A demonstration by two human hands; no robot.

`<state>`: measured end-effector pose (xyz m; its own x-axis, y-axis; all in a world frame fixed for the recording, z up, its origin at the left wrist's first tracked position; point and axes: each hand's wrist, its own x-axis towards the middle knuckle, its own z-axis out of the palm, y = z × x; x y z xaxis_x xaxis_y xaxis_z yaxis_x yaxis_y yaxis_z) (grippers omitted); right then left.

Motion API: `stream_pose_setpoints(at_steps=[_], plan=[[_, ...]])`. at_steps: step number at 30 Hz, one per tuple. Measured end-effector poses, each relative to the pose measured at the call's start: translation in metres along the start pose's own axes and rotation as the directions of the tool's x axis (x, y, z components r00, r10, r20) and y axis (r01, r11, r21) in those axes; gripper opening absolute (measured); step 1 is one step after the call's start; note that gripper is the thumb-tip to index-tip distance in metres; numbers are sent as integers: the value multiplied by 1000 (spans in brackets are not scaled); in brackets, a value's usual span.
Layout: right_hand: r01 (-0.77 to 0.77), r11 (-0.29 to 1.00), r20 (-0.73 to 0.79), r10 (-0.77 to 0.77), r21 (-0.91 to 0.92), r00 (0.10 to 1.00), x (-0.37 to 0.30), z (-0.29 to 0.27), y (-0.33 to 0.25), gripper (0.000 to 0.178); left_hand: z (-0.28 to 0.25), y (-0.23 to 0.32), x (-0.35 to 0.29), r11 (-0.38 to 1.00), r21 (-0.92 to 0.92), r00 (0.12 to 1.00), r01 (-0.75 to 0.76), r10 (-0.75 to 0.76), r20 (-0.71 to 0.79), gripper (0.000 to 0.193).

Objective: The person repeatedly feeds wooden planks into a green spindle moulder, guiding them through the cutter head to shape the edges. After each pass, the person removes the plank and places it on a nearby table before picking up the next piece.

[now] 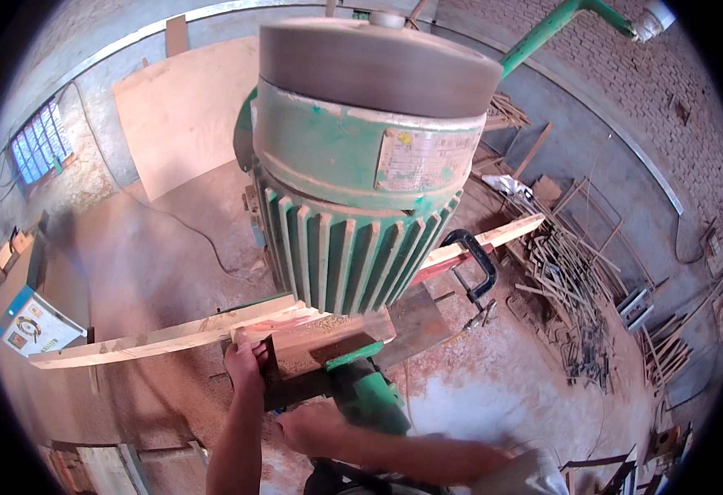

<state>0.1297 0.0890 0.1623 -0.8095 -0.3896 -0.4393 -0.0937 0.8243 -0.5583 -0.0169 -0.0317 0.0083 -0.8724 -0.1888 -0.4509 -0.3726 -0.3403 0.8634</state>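
Observation:
A large green ribbed motor (353, 239) fills the upper middle of the view, with a blurred brown drum on top. Under it, a long pale wooden beam (163, 334) lies across the machine. My left hand (246, 361) has its fingers curled at the near side of the beam, against an upright dark metal plate (271, 361); what it grips is hidden. Closer to my body, my right hand (310, 425) is closed, slightly blurred, below a dark metal bar (299, 390). Its hold is out of sight. Beside it stands a green machine part (369, 400).
A black C-clamp (481, 268) grips the beam's far right part. Sawdust (316, 342) covers the machine bed. Piled wood offcuts (572, 305) lie to the right. A plywood sheet (184, 107) leans on the back wall, and a printed box (40, 322) stands at left.

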Motion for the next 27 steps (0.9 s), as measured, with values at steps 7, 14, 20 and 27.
stream_pose_setpoints(at_steps=[7,14,20,27], plan=[[-22,878,-501,293,478,814,-107,-117,87,44,-9,8,-3,999,35,994,29,-32,103,41],[532,839,-991,-64,-118,-118,-311,-421,78,72,-6,-1,-5,988,-153,996,-16,30,88,48],[733,673,-962,-253,-100,101,-318,-493,6,29,-4,7,-7,998,-22,994,-55,57,98,44],[853,505,-983,-179,-135,-50,-347,-401,47,14,-4,3,-9,998,-11,998,-59,59,34,48]])
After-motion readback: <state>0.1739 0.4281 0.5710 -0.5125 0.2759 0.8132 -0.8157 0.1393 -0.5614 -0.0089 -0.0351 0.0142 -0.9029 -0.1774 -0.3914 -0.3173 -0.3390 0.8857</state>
